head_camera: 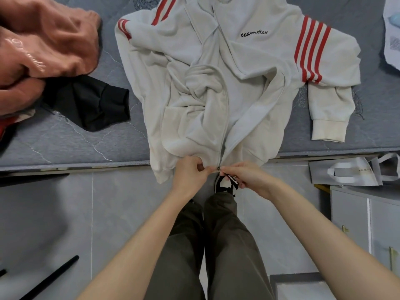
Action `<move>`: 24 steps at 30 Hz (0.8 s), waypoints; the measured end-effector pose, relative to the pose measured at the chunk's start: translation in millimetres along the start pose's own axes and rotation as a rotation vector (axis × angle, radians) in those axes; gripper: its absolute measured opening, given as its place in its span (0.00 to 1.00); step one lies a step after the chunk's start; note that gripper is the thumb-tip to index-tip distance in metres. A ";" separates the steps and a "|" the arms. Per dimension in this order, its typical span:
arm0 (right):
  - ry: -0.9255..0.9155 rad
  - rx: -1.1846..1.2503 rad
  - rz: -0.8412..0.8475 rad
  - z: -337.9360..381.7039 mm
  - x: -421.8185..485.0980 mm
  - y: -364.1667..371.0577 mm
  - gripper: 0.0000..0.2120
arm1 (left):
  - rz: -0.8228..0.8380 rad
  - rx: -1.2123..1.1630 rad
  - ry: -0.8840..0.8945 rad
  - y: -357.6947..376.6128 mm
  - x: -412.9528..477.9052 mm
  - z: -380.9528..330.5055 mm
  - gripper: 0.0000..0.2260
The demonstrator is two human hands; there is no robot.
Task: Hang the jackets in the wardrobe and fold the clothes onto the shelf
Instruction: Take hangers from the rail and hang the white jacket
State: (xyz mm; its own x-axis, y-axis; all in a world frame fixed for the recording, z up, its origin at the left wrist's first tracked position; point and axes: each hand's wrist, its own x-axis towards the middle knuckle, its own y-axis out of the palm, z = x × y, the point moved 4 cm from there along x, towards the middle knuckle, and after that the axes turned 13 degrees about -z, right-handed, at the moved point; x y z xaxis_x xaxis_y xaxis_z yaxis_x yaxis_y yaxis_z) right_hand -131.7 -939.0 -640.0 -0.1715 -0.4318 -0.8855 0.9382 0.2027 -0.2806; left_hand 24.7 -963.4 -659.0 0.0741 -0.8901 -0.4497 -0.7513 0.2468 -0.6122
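A white zip hoodie (233,83) with red sleeve stripes and black chest lettering lies face up on the grey mattress (75,139), its hem hanging over the front edge. My left hand (191,172) pinches the hem just left of the zipper's bottom end. My right hand (244,174) pinches the hem at the zipper's bottom from the right. The two hands nearly touch at the zipper. The front is zipped only partly, with rumpled fabric in the middle.
A pink garment (47,44) is piled at the mattress's left end, with a black garment (91,102) beside it. A white paper bag (346,172) lies at the right on a white cabinet (363,215). Grey tiled floor below; black rods (49,278) at lower left.
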 end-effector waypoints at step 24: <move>0.165 -0.001 0.127 13.2 2.3 -1.1 0.10 | 0.091 -0.181 -0.078 21.6 -9.1 19.5 0.15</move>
State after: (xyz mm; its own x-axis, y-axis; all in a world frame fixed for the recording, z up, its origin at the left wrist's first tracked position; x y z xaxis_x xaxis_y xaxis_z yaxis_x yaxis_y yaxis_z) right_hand -129.2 -951.9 -636.9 -0.0984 -0.2532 -0.9624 0.9550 0.2478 -0.1628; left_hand 20.6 -942.5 -680.8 0.0463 -0.8331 -0.5512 -0.8623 0.2453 -0.4431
